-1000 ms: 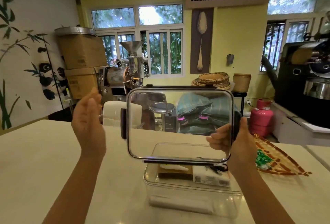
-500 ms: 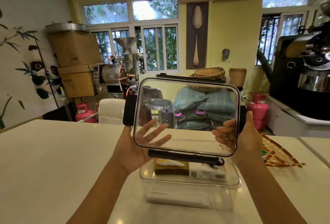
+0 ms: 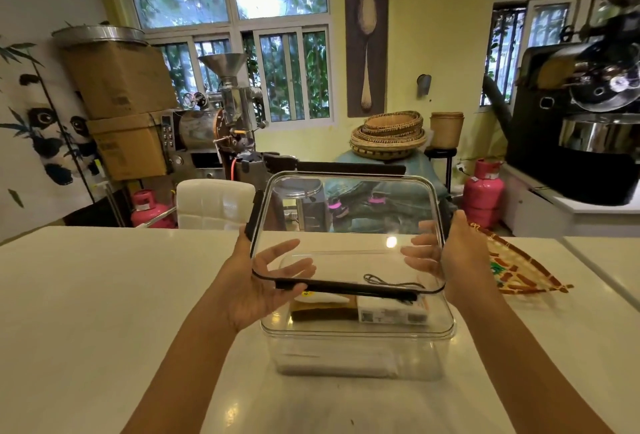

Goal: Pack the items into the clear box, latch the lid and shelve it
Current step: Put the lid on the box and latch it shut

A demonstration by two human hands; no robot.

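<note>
1. One clear rectangular plastic box (image 3: 356, 347) set on the white table (image 3: 86, 312), directly beneath the grip, long axis left to right, open at the top.
2. Inside, below the held lid: a brown flat packet (image 3: 323, 311) on the left, a white labelled carton (image 3: 393, 313) touching it on the right, a black cord (image 3: 389, 284) on top; further pale contents lower down, too blurred to name.
3. One transparent rectangular lid with black rim and black latch bars (image 3: 349, 236) held above the box, not seated, tilted with its far edge raised and its near edge lowest, long axis left to right.
4. Left hand (image 3: 263, 281) at the lid's left end: fingers spread half open and seen through the lid, palm supporting the near-left corner.
5. Right hand (image 3: 446, 253) at the right end: fingers curled loosely and seen through the lid, thumb over the rim, pinching the edge.
6. Right of the right hand, well apart: one flat woven fan-shaped tray (image 3: 516, 267) on the table.
7. Beyond the grip: two pink gas cylinders (image 3: 483, 191), one at each side.
</note>
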